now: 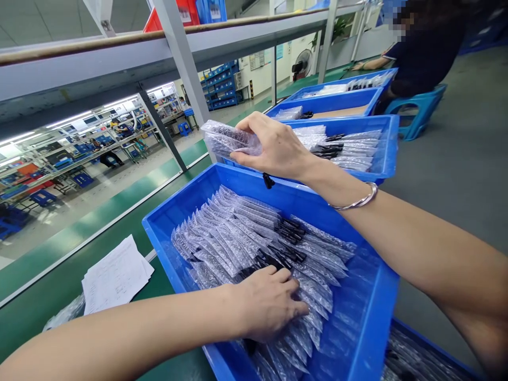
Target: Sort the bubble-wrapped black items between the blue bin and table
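My right hand (273, 145) is raised over the far rim of the near blue bin (357, 323), closed on a bubble-wrapped pack (226, 138). A black connector end (269, 181) hangs below that hand. My left hand (272, 304) rests down on the bubble-wrapped packs (238, 233) in the bin, its fingers bent and apart; the thumb and some fingertips are hidden. These packs stand tilted in overlapping rows, with black cable ends (289, 230) showing between them.
More blue bins (391, 148) with similar packs line the bench behind. Paper sheets (117, 275) and clear plastic (67, 312) lie on the green bench at left. A shelf post (184, 63) rises close by. A person (424, 47) sits far right. Another packed bin (420, 354) is lower right.
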`<state>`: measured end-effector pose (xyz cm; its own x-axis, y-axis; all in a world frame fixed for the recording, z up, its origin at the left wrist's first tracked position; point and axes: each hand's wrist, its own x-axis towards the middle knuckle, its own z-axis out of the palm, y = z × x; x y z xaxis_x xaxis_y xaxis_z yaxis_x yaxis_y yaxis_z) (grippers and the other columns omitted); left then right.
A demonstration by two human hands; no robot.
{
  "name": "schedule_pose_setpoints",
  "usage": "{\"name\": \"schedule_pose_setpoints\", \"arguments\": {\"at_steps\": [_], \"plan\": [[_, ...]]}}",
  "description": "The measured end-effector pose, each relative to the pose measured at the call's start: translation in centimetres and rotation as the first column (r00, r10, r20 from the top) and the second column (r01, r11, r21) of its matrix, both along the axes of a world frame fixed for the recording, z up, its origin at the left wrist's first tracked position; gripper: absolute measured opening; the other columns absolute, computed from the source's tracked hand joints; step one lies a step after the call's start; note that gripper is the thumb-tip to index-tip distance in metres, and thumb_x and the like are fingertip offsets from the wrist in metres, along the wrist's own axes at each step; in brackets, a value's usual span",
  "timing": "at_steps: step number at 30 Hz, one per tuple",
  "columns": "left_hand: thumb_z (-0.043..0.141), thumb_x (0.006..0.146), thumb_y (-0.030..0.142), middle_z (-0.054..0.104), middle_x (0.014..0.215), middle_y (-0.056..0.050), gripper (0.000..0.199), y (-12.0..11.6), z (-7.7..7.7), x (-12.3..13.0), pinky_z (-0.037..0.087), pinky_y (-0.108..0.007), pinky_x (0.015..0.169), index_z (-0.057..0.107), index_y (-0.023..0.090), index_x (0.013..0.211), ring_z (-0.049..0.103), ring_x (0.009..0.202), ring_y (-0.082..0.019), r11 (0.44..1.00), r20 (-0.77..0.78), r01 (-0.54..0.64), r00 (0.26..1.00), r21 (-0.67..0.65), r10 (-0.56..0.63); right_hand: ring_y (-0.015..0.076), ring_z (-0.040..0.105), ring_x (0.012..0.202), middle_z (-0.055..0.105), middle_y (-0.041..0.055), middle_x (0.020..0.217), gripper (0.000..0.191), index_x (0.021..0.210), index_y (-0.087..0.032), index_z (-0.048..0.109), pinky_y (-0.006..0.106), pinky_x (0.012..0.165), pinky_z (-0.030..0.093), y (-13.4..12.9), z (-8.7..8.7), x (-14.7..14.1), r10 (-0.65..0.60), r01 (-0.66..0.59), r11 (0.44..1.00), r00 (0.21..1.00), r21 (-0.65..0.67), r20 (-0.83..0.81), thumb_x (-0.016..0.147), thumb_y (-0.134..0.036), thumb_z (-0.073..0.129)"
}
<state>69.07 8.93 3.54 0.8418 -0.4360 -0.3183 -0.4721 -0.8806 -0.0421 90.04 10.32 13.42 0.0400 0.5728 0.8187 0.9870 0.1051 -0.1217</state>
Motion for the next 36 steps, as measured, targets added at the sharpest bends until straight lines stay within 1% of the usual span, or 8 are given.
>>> {"name": "schedule_pose_setpoints", "arguments": {"at_steps": [4,9,13,17,22,30,33,36], "plan": [[0.065,0.084,0.036,0.063,0.108,-0.012,0.051,-0.1,0.2,1.3,0.043,-0.034,0.084,0.053,0.007,0.124,0.055,0.098,-0.025,0.998,-0.043,-0.047,0.998,-0.051,0.044,0.0260,0.063,0.094,0.065,0.0060,0.108,0.030,0.111,-0.020,0.059,0.039,0.082,0.052,-0.1,0.0,0.0,0.020,-0.020,1.000,1.000,0.017,0.007,0.084,-0.032,0.065],[0.060,0.088,0.033,0.061,0.121,-0.015,0.079,-0.8,-0.8,3.2,0.043,-0.034,0.093,0.026,-0.006,0.147,0.056,0.104,-0.026,0.990,-0.033,-0.131,0.991,-0.045,0.129,0.0262,0.063,0.096,0.065,0.0058,0.108,0.027,0.110,-0.022,0.058,0.040,0.083,0.051,-0.3,0.2,-0.1,0.033,-0.033,0.999,0.999,0.015,0.001,0.085,-0.031,0.064],[0.047,0.095,0.022,0.061,0.112,-0.016,0.034,-1.0,-2.3,4.4,0.043,-0.035,0.083,0.059,0.003,0.121,0.055,0.101,-0.025,0.998,0.101,-0.067,0.993,0.014,0.065,0.0257,0.062,0.095,0.065,0.0061,0.107,0.026,0.108,-0.022,0.058,0.039,0.081,0.051,-0.4,0.3,-0.2,0.037,-0.037,0.999,0.999,0.012,-0.015,0.085,-0.032,0.064],[0.047,0.096,0.025,0.052,0.134,-0.019,0.024,-0.7,-2.5,5.4,0.038,-0.040,0.094,0.066,0.016,0.110,0.049,0.117,-0.029,0.999,0.244,0.019,0.969,0.032,-0.026,0.0251,0.062,0.096,0.065,0.0061,0.108,0.025,0.108,-0.022,0.057,0.037,0.081,0.050,-0.3,0.2,-0.2,0.057,-0.056,0.998,0.998,0.017,-0.015,0.085,-0.033,0.064],[0.067,0.083,0.033,0.059,0.120,-0.015,0.052,-0.3,-1.8,6.6,0.042,-0.038,0.089,0.054,0.014,0.129,0.052,0.111,-0.031,0.998,0.073,-0.065,0.995,-0.001,0.065,0.0237,0.061,0.091,0.064,0.0078,0.106,0.029,0.108,-0.016,0.057,0.036,0.075,0.047,0.0,0.1,0.3,0.088,-0.088,0.996,0.996,0.028,0.001,0.086,-0.033,0.064],[0.037,0.099,0.056,0.058,0.134,-0.017,0.066,-1.4,-2.0,11.1,0.043,-0.039,0.101,0.046,0.004,0.138,0.054,0.121,-0.030,0.917,0.001,-0.355,0.932,-0.179,0.361,0.0233,0.060,0.087,0.064,0.0083,0.103,0.033,0.107,-0.015,0.059,0.036,0.076,0.047,0.1,-0.1,0.3,0.138,-0.136,0.990,0.990,0.043,-0.042,0.086,-0.039,0.064],[0.044,0.098,0.055,0.060,0.132,-0.017,0.061,-2.3,-1.4,9.9,0.047,-0.038,0.096,0.057,0.004,0.129,0.056,0.120,-0.029,0.947,0.018,-0.303,0.952,-0.105,0.306,0.0247,0.062,0.088,0.064,0.0082,0.100,0.033,0.106,-0.016,0.059,0.037,0.075,0.048,0.4,-0.4,0.5,0.151,-0.150,0.988,0.987,0.026,-0.048,0.087,-0.043,0.064],[0.054,0.096,0.041,0.069,0.115,-0.011,0.034,-3.2,-1.0,5.1,0.050,-0.034,0.079,0.070,0.013,0.105,0.062,0.106,-0.025,0.985,0.244,-0.104,0.960,-0.137,0.136,0.0251,0.063,0.086,0.064,0.0088,0.100,0.034,0.110,-0.017,0.058,0.037,0.072,0.049,0.9,-1.2,0.6,0.124,-0.124,0.992,0.992,-0.031,0.004,0.090,-0.044,0.062]]}}
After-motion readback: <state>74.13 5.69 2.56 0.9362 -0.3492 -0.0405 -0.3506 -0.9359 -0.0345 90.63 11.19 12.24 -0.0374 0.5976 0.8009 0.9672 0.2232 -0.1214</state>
